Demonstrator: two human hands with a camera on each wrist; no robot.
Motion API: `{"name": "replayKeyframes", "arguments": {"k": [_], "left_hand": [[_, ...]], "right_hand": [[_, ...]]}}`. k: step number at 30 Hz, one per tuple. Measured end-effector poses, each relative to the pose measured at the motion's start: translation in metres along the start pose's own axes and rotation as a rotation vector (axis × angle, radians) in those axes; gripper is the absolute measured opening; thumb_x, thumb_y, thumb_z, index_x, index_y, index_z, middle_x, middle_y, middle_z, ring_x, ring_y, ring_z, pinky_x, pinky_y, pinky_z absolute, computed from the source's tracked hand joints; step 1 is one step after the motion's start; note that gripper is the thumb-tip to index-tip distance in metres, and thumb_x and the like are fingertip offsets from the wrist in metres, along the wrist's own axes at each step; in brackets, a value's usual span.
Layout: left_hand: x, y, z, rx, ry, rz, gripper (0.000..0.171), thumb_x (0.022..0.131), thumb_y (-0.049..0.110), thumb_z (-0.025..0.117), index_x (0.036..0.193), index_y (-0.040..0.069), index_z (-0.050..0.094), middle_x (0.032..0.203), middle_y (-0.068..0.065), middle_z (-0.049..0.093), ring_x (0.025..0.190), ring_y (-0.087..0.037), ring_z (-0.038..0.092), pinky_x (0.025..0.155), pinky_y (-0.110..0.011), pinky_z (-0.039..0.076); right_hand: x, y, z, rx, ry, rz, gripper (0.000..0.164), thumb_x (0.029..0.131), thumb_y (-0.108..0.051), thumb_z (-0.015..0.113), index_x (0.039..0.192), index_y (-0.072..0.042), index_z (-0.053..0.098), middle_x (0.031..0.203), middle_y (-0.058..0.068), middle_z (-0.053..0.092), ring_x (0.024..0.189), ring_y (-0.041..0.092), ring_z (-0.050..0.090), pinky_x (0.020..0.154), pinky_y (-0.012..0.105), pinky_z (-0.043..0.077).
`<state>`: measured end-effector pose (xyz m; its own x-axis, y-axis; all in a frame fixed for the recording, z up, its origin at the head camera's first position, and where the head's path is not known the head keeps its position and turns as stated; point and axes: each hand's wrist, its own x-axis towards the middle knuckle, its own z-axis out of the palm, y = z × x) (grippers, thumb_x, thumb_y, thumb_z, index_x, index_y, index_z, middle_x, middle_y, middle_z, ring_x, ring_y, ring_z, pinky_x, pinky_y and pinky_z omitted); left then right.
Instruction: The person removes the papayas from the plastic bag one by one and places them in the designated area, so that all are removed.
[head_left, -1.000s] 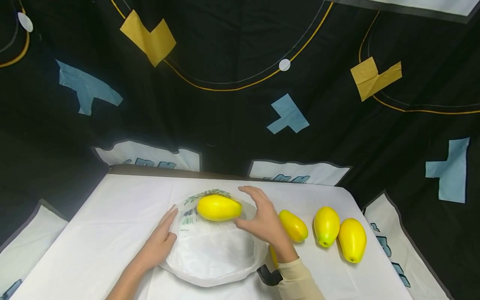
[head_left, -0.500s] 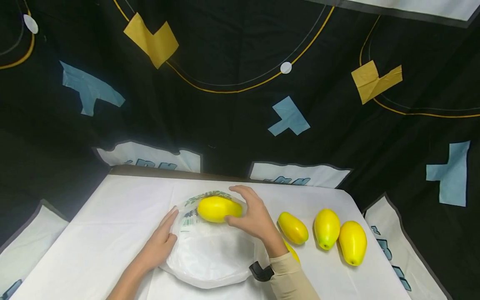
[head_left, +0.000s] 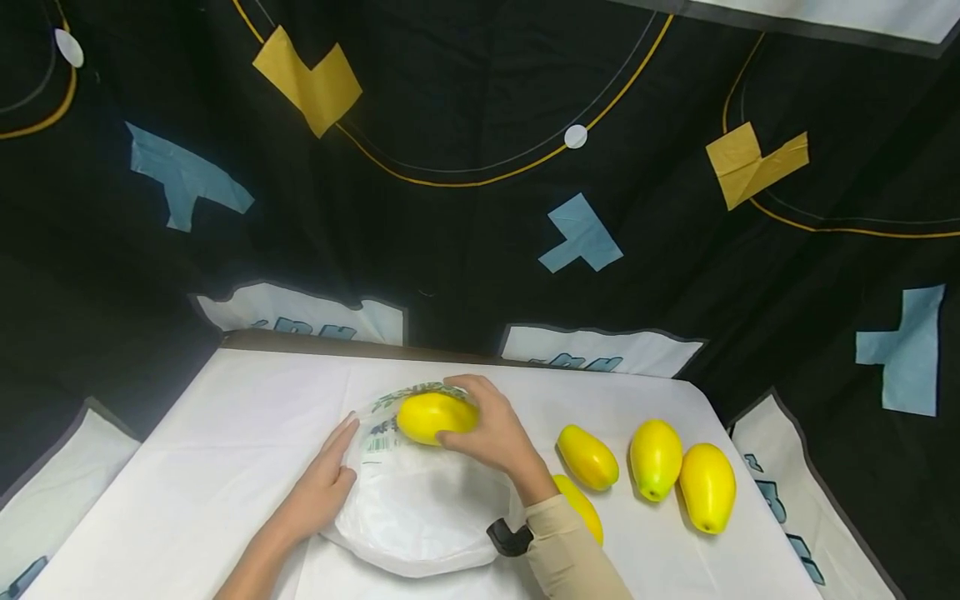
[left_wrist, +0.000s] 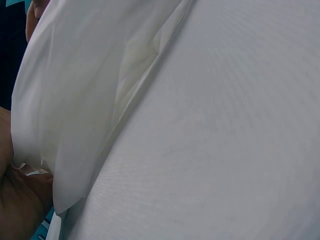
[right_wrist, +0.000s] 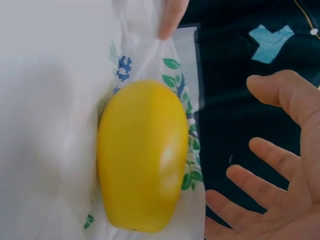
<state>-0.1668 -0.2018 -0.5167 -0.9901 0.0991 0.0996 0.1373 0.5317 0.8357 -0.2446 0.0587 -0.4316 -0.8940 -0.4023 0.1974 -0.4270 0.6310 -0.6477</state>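
A white plastic bag [head_left: 420, 517] with green leaf print lies spread on the table, its mouth facing me. Within the mouth, against the printed far side, is a yellow papaya [head_left: 427, 417]. My right hand [head_left: 491, 425] reaches round its right end, thumb overlapping the fruit in the head view. In the right wrist view the spread fingers [right_wrist: 270, 192] stand apart from the papaya. My left hand [head_left: 322, 483] rests at the bag's left rim with fingers extended, pressing it outward. The left wrist view shows the bag's wall covering part of that hand.
Several more yellow papayas [head_left: 656, 458] lie on the white table [head_left: 187, 467] to the right of the bag. The nearest one is partly hidden by my right sleeve [head_left: 566, 542]. A black curtain [head_left: 450, 250] hangs behind the table.
My right hand has moved left, from beside the papaya to round its right end. More of the nearest loose papaya shows beside the sleeve. The left hand stays at the rim.
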Motion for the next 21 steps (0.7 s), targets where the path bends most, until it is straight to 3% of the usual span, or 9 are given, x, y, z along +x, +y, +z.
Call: {"name": "replayKeyframes", "arguments": {"k": [7, 14, 21], "left_hand": [[0.000, 0.000, 0.001, 0.008, -0.001, -0.009, 0.068, 0.094, -0.001, 0.041, 0.156, 0.006, 0.015, 0.162, -0.013, 0.008, 0.147, -0.037, 0.008, 0.116, -0.056, 0.013], [0.001, 0.001, -0.002, 0.000, 0.011, 0.024, 0.068, 0.093, -0.005, 0.042, 0.156, 0.005, 0.017, 0.162, -0.015, 0.009, 0.146, -0.039, 0.008, 0.116, -0.058, 0.013], [-0.001, 0.000, -0.001, -0.001, 0.007, 0.009, 0.068, 0.094, -0.004, 0.042, 0.156, 0.005, 0.017, 0.162, -0.014, 0.009, 0.146, -0.038, 0.008, 0.116, -0.057, 0.013]], "right_hand": [[0.003, -0.001, 0.007, -0.007, -0.012, -0.044, 0.070, 0.069, -0.032, 0.083, 0.134, -0.026, 0.056, 0.135, -0.016, 0.050, 0.127, 0.011, 0.046, 0.106, 0.040, 0.040], [0.004, -0.006, 0.010, 0.008, -0.023, -0.103, 0.069, 0.069, -0.030, 0.082, 0.133, -0.024, 0.058, 0.135, -0.015, 0.052, 0.123, 0.011, 0.049, 0.104, 0.040, 0.042], [0.005, -0.008, 0.016, 0.014, -0.070, -0.073, 0.069, 0.069, -0.029, 0.082, 0.133, -0.023, 0.058, 0.134, -0.013, 0.053, 0.120, 0.015, 0.052, 0.103, 0.039, 0.044]]}}
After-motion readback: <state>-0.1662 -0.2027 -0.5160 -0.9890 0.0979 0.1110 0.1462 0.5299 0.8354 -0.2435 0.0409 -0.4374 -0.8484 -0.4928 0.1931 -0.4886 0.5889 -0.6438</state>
